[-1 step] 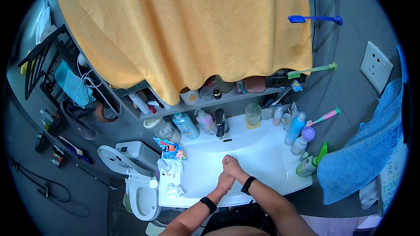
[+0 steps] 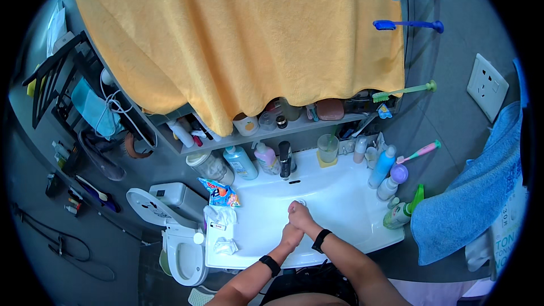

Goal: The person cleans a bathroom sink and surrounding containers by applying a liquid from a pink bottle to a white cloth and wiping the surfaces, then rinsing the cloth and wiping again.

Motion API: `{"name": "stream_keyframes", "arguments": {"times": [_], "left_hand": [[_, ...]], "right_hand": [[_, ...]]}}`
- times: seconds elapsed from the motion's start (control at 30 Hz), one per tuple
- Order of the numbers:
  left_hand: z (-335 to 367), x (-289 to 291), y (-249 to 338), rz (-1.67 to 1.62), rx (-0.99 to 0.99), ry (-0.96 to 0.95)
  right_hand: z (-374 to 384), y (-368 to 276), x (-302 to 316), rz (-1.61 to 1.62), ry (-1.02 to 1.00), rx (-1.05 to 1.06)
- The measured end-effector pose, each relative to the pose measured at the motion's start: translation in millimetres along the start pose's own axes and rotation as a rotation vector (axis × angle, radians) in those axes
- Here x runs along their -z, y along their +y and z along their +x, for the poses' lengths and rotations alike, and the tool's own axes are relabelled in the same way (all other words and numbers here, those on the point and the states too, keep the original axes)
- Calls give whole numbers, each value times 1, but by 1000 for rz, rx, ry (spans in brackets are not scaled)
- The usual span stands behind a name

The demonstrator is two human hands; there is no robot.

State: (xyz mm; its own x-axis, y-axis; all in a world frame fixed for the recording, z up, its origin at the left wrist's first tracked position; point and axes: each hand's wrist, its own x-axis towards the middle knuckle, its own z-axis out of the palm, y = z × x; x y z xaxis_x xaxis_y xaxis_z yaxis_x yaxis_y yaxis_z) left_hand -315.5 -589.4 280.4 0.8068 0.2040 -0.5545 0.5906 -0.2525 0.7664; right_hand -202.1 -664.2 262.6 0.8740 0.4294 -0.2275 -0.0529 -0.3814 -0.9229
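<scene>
Both hands are together over the white sink basin [image 2: 258, 218], one against the other. My right hand [image 2: 300, 214] curls closed, with its knuckles near the round drain [image 2: 302, 203]. Just below it, my left hand [image 2: 291, 237] is closed too, pressed near the right hand's heel. Whatever the fingers hold, if anything, is hidden. A black band [image 2: 270, 266] circles my left wrist, and another black band [image 2: 322, 240] my right. Beyond the hands stands a black faucet [image 2: 286, 161]; no water can be made out.
A blue bottle [image 2: 241, 162], pump bottle [image 2: 266, 158] and colourful packet [image 2: 221, 194] stand left of the faucet. A cup [image 2: 327, 148], spray can [image 2: 382, 167] and green bottle [image 2: 398, 215] are right. A yellow towel [image 2: 243, 39] hangs above; a blue towel [image 2: 459, 204] hangs right.
</scene>
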Motion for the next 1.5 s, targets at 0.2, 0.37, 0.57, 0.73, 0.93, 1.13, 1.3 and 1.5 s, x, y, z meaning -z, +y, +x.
{"name": "stream_keyframes", "arguments": {"times": [0.2, 0.37, 0.57, 0.73, 0.93, 1.13, 1.3, 1.5], "left_hand": [[-6, 17, -44, 358, -314, 156], [11, 39, -51, 287, -345, 150], [-13, 135, -31, -277, 164, -254], [-16, 196, -34, -92, -79, 70], [18, 257, 18, -139, -53, -362], [143, 361, 14, -77, -240, 287], [258, 389, 41, 49, -430, 552], [330, 400, 64, 220, -480, 753]], "right_hand": [[-23, -33, -34, -251, 31, -179], [-4, 2, -54, -106, 55, -90], [-8, -30, -36, -212, 16, -71], [-22, -112, -72, -123, -62, -9], [5, -86, -44, 816, -201, -291], [22, -140, -56, 881, 30, -297], [7, -143, -70, 889, 225, -287], [-25, -158, -78, 884, 391, -235]]}}
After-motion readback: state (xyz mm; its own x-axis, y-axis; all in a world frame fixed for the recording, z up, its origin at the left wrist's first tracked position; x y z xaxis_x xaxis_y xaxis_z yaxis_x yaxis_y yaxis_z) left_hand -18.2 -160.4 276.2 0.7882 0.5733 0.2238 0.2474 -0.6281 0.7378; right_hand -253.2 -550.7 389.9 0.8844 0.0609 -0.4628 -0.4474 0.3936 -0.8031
